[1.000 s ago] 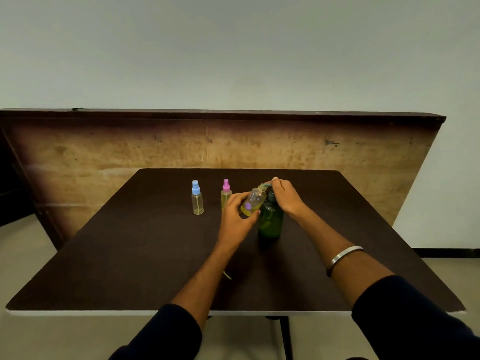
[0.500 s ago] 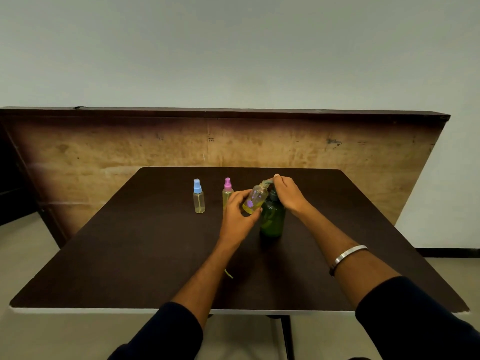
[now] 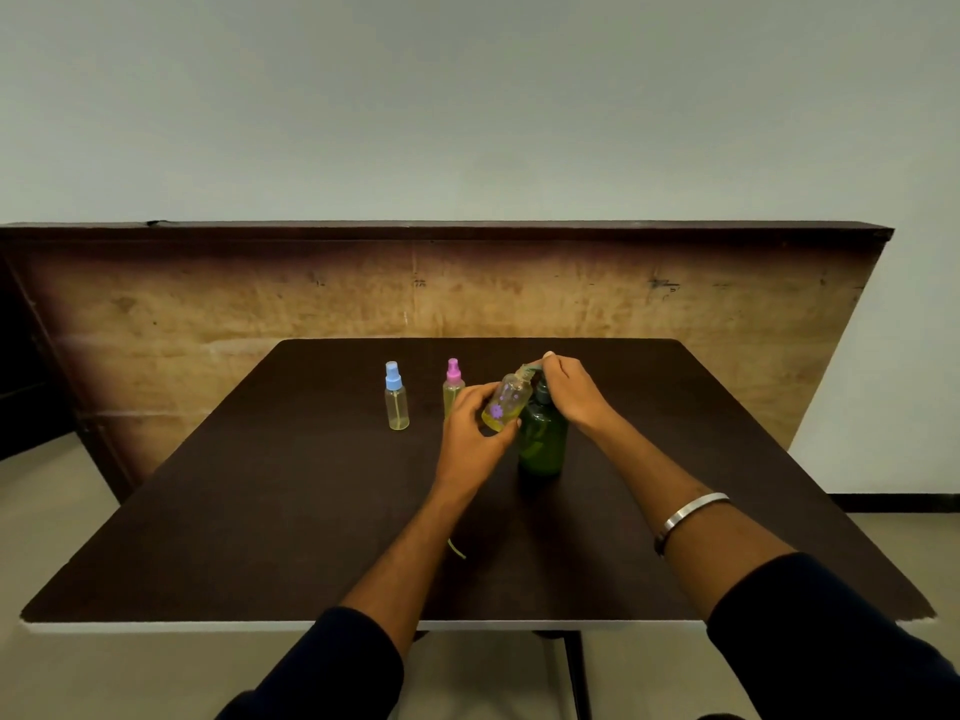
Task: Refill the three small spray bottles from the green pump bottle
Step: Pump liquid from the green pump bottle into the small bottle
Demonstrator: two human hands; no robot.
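The green pump bottle [image 3: 543, 441] stands upright on the dark table [image 3: 260, 511]. My right hand [image 3: 571, 392] rests on top of its pump head, fingers curled over the nozzle. My left hand [image 3: 470, 428] grips a small uncapped clear bottle [image 3: 506, 402] with purple flower marks and yellowish liquid, tilted with its open neck at the pump's nozzle. A blue-capped spray bottle [image 3: 396, 397] and a pink-capped spray bottle [image 3: 453, 387] stand upright to the left; the pink-capped one is partly hidden by my left hand.
A thin pale-green strand [image 3: 457, 549] lies on the table beside my left forearm. A worn wooden panel [image 3: 208, 314] stands behind the table's far edge. The table's front edge [image 3: 311, 625] is near my body.
Both hands, the small bottle and the pump bottle keep the same positions. Only the camera view shifts slightly.
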